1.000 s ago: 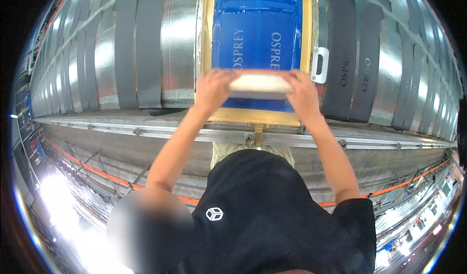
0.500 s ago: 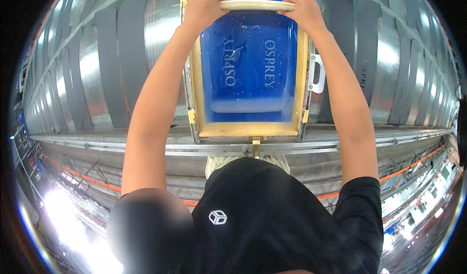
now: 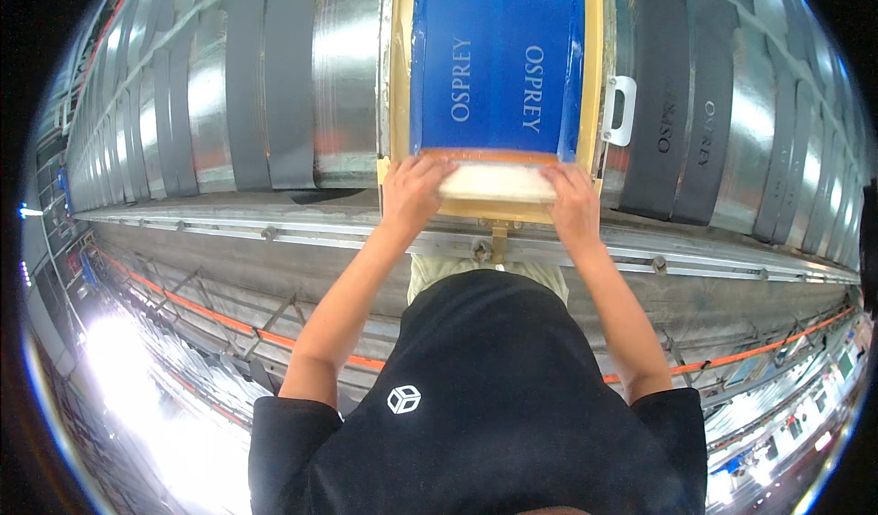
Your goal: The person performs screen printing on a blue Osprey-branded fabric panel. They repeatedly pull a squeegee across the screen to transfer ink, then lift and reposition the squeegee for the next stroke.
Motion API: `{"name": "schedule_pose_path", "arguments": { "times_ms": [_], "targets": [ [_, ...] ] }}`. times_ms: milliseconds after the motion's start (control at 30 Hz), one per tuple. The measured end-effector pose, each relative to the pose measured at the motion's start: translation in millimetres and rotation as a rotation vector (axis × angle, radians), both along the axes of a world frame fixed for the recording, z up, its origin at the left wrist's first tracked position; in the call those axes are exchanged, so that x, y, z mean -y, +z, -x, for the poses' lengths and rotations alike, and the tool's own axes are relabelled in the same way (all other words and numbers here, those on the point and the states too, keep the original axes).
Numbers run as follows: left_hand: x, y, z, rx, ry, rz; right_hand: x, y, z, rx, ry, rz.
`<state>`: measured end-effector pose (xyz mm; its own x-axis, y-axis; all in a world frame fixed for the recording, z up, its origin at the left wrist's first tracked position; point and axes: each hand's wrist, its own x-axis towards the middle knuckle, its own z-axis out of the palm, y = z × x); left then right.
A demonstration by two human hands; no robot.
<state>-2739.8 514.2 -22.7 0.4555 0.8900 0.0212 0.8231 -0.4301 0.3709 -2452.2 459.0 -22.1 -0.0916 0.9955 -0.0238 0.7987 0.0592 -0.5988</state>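
A screen-printing frame (image 3: 400, 76) with yellow edges lies in front of me, its blue mesh (image 3: 498, 21) bearing pale lettering. Across its near end stretches a squeegee (image 3: 498, 182) with a pale, motion-blurred handle and an orange strip along its far side. My left hand (image 3: 416, 190) grips the squeegee's left end, fingers curled over the top. At the other end, my right hand (image 3: 573, 206) is closed on it in the same way. The squeegee's lower edge, where it meets the mesh, is hard to make out.
On the frame's right side sits a white handle (image 3: 620, 111). Grey fabric strips (image 3: 245, 85) lie across the shiny metal table on both sides, some with printing. A metal rail (image 3: 347, 241) runs along the near edge, with an orange bar (image 3: 229, 321) below it.
Both hands have pulled the squeegee from the frame's far end to its near end. The mesh, streaked and wet before, now looks smooth, and the lettering shows evenly. My view has shifted slightly.
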Motion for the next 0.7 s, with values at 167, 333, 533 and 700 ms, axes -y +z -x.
{"name": "schedule_pose_path", "arguments": {
  "times_ms": [167,333,533,700],
  "targets": [
    [-45.0,8.3,-3.1,0.02,-0.045,-0.058,-48.7,16.7,-6.9,0.017,0.024,-0.051],
    [-194.5,-1.1,-31.9,-0.009,-0.008,-0.091,-204.2,-9.8,-39.6,0.072,0.07,-0.182],
    [-323.6,-9.8,-64.7,-0.092,0.022,0.004,-319.2,-5.3,-71.3,0.163,0.014,-0.073],
    [-338.6,-15.4,-69.1,-0.106,0.025,-0.011,-334.7,-27.8,-79.1,0.165,-0.039,-0.046]
  ]
}}
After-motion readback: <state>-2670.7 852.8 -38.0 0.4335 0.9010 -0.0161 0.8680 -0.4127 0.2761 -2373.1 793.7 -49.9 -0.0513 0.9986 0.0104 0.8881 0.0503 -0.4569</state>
